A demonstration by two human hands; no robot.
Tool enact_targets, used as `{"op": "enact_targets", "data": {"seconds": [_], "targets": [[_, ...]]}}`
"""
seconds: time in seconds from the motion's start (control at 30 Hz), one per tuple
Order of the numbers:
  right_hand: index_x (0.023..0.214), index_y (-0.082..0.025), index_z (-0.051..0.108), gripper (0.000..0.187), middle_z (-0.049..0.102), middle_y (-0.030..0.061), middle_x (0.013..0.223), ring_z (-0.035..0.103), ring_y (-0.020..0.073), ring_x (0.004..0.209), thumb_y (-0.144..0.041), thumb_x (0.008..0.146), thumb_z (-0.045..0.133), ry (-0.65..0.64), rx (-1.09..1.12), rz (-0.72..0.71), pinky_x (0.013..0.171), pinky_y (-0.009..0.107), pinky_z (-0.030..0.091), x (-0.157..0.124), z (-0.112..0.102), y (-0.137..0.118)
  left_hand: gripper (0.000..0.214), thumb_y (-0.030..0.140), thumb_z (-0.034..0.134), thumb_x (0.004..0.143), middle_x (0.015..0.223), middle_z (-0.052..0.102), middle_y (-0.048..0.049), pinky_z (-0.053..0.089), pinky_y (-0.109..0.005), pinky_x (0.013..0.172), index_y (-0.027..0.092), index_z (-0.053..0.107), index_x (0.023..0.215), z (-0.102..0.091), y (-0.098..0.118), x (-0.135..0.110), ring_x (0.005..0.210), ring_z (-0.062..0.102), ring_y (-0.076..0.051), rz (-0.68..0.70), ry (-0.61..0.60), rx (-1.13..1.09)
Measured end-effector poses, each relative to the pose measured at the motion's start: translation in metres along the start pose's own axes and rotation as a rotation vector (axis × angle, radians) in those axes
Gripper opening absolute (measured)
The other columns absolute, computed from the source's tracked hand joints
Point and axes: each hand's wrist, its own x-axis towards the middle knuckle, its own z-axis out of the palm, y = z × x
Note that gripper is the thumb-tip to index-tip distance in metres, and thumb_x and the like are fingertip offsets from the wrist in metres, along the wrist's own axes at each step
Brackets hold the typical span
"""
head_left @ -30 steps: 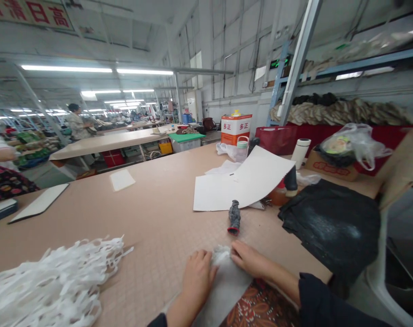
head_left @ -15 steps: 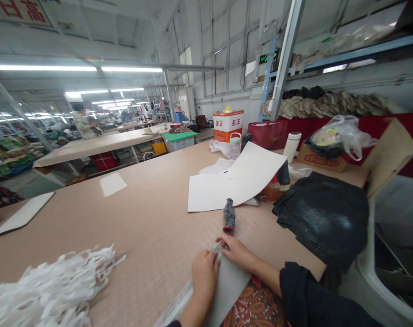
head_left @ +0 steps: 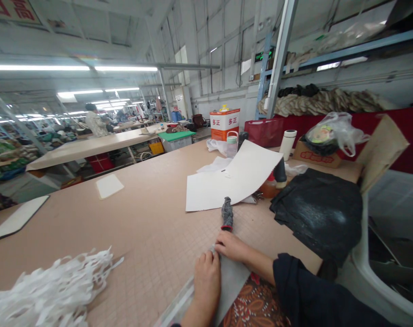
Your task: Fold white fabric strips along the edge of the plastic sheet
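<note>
A thin grey sheet (head_left: 234, 273) lies at the table's near edge and hangs partly over a patterned cloth on my lap. Along its left side runs a pale, translucent strip (head_left: 181, 297). My left hand (head_left: 207, 277) presses on the sheet near its far end, fingers bent and close together. Just beyond it, my right hand (head_left: 231, 245) pinches the sheet's far corner with curled fingers; the fingertips are partly hidden. A grey knitted glove with a red cuff (head_left: 227, 213) lies right past my right hand.
White strips (head_left: 53, 288) are heaped at left. A large white sheet (head_left: 227, 181) curves up at centre, before a bottle (head_left: 287, 144) and a tin (head_left: 224, 124). Black sheets (head_left: 320, 213) lie at right, near a chair (head_left: 366, 254). A person (head_left: 96, 121) stands far off.
My right fingers have closed down over the sheet's corner, and my left hand has turned flatter beside it. The view has shifted slightly; the table's things stay put.
</note>
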Motion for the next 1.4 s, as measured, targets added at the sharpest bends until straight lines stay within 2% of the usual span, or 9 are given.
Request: {"op": "enact_targets", "data": {"seconds": [0.2,0.43,0.9,1.17,1.27,1.4], "targets": [[0.073,-0.015,0.064,0.012,0.066,0.006,0.08,0.056,0.0159,0.075,-0.015,0.07,0.052,-0.04,-0.038,0.059,0.064,0.023,0.037,0.008,0.001,0.0,0.03,0.009,0.047,0.08,0.092,0.053,-0.0049,0.04,-0.035,0.07,0.016,0.054,0.108,-0.002,0.0,-0.001,0.081,0.048,-0.02,0.034,-0.012,0.032],[0.071,-0.015,0.065,0.016,0.067,0.0054,0.077,0.057,0.0155,0.071,-0.017,0.072,0.049,-0.084,-0.051,0.063,0.061,0.023,0.036,0.01,-0.003,-0.002,0.03,0.009,0.044,0.081,0.09,0.053,-0.0055,0.039,-0.034,0.068,0.015,0.053,0.109,-0.004,0.0,0.0,0.08,0.048,-0.02,0.039,-0.04,0.022],[0.076,-0.015,0.063,0.014,0.065,0.0069,0.085,0.056,0.0169,0.08,-0.015,0.068,0.051,-0.093,-0.082,0.091,0.067,0.024,0.037,0.011,0.002,-0.002,0.031,0.01,0.044,0.082,0.095,0.055,-0.0066,0.039,-0.035,0.072,0.016,0.053,0.111,-0.005,-0.001,0.001,0.084,0.049,-0.021,0.043,-0.089,0.017],[0.08,-0.015,0.061,0.018,0.065,0.0061,0.085,0.056,0.0156,0.078,-0.009,0.067,0.05,-0.1,-0.047,0.135,0.064,0.022,0.036,0.016,-0.001,-0.003,0.03,0.011,0.043,0.083,0.093,0.055,-0.0055,0.039,-0.035,0.07,0.017,0.053,0.111,-0.009,-0.002,0.002,0.083,0.049,-0.02,0.044,-0.09,0.006],[0.079,-0.016,0.061,0.014,0.065,0.0045,0.081,0.056,0.0145,0.072,-0.013,0.069,0.051,-0.109,-0.023,0.157,0.06,0.022,0.036,0.018,0.0,-0.001,0.029,0.011,0.044,0.083,0.093,0.054,-0.0053,0.038,-0.034,0.07,0.018,0.054,0.109,-0.007,-0.003,0.001,0.083,0.049,-0.02,0.038,-0.087,0.004],[0.076,-0.015,0.06,0.01,0.064,0.0053,0.08,0.055,0.0155,0.072,-0.017,0.066,0.058,-0.094,-0.004,0.173,0.06,0.022,0.035,0.019,0.005,0.001,0.03,0.012,0.045,0.082,0.094,0.055,-0.0058,0.038,-0.034,0.071,0.017,0.053,0.11,-0.004,-0.003,0.001,0.084,0.049,-0.02,0.028,-0.088,0.002]]}}
